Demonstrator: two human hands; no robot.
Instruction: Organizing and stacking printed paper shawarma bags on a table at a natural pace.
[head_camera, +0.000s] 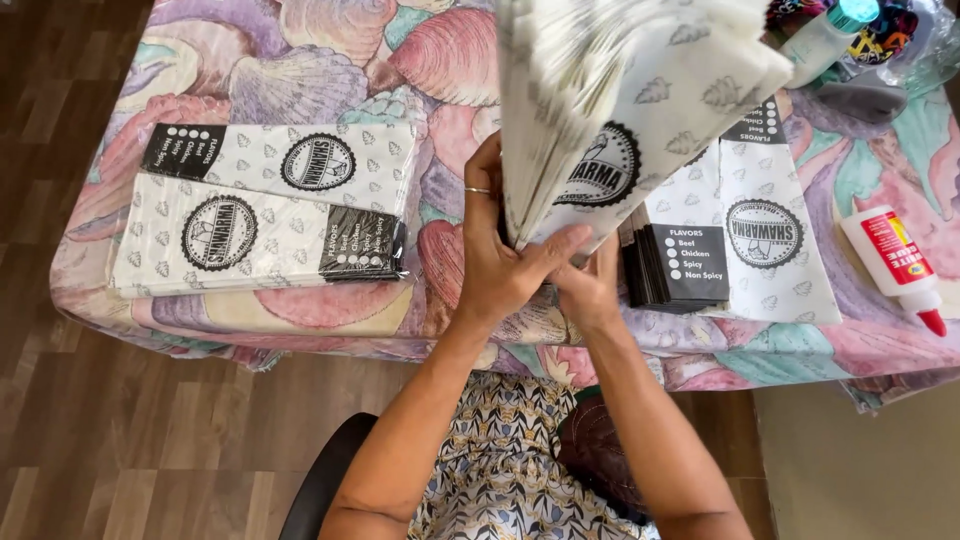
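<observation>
Nearest the camera, at the table's (300, 325) front edge, a thick sheaf of white printed paper bags (620, 110) is being held upright by both hands. The fingers of the left hand (500, 265) are being kept closed around the sheaf's lower end, thumb across its face; the right hand (590, 285) is being pressed in behind it, its fingers curled on the same end, though their tips are hidden. Just beside it, to the right, a stack of finished bags (675, 265) is lying on a loose flat sheet (775, 235), with a glue bottle (895, 260) near. Farther left, two wrapped bundles (265, 210) are lying sealed, seemingly untouched. Judging by this, most of the stock is yet to be worked.
</observation>
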